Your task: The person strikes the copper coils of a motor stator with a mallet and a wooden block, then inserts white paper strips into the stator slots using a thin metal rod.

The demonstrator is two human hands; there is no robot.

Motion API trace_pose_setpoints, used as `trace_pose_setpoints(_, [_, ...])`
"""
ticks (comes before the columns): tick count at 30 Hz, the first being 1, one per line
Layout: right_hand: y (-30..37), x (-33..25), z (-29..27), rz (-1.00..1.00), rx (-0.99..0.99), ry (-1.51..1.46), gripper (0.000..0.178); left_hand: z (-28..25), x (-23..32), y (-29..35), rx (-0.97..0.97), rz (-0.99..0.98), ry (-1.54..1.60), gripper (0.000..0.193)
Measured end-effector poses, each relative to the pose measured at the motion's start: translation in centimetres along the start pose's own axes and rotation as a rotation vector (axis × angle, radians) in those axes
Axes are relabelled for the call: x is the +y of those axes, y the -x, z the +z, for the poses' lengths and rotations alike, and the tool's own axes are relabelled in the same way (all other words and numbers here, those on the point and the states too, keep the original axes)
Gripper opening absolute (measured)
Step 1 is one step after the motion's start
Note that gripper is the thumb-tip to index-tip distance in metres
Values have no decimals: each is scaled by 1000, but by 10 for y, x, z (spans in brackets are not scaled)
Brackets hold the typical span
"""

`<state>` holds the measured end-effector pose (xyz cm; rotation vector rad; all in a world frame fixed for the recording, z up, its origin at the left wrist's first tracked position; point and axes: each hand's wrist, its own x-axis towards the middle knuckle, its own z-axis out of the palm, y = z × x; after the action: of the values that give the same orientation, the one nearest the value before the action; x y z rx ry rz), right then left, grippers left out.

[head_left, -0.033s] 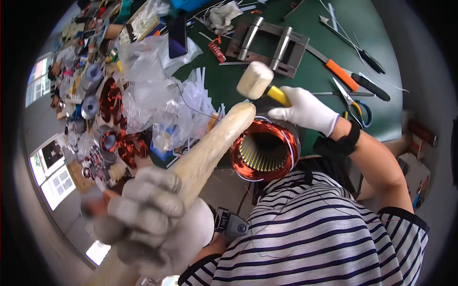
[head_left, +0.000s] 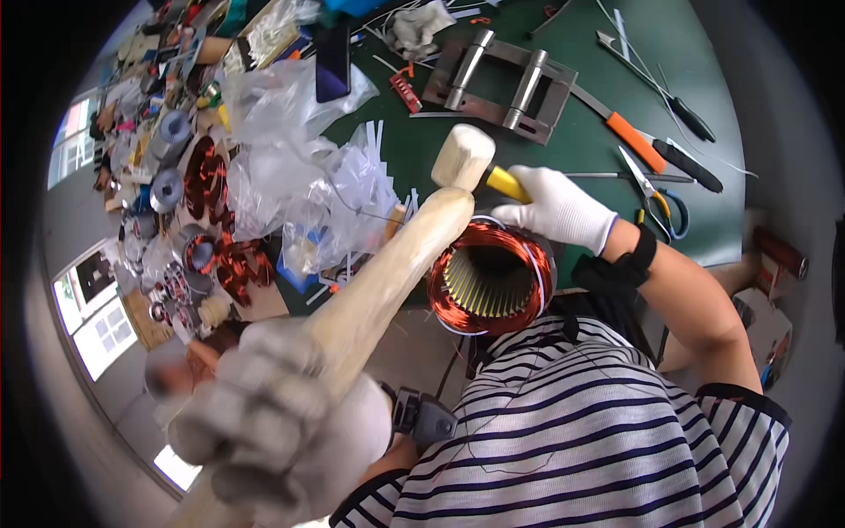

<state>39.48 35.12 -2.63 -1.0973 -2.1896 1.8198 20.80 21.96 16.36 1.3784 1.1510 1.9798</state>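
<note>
My left hand (head_left: 282, 414), in a soiled white glove and blurred, is wrapped round a thick pale wooden stick (head_left: 378, 290). The stick slants up to the right, its rounded end at the upper left rim of a motor stator (head_left: 444, 308). Red-brown copper windings and a ring of pale slot liners line this stator, which lies with its open bore toward me. My right hand (head_left: 563, 209), in a white glove, is closed on the yellow handle of a mallet (head_left: 464, 156). The mallet's pale head appears to meet the stick's end; actual contact is hard to tell.
On the green table (head_left: 563, 18) are a steel frame with two rollers (head_left: 526, 88), an orange-handled blade (head_left: 634, 143), scissors (head_left: 656, 194) and a screwdriver (head_left: 691, 119). Plastic bags (head_left: 273, 167), a phone (head_left: 333, 66) and copper coils (head_left: 207, 180) crowd the left.
The mallet head has shifted slightly left and down, closer to the stick's end. My left hand has moved slightly, and the whole view has shifted a little.
</note>
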Motion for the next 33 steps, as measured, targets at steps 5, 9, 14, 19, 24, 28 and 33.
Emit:
trace_pose_setpoints(5, [9,24,25,22,49,-122,39,-44,53,-17,492,560,-403,25])
trace_pose_setpoints(9, [41,34,23,110,70,-193,35,-56,45,-12,809,548,-646,20])
trace_pose_setpoints(14, [66,24,28,291,125,-392,35,-24,-30,7,221,-7,67,30])
trace_pose_setpoints(19, [83,50,22,278,139,-380,33,30,-75,-1,-49,-71,177,34])
trace_pose_setpoints(24, [101,76,5,444,296,-504,35,61,-82,-5,-402,-93,86,39])
trace_pose_setpoints(28, [103,58,-31,377,393,-427,30,74,-78,3,-409,-111,77,29])
trace_pose_setpoints(33, [88,22,-93,408,694,-357,31,83,-71,8,-371,-145,64,25])
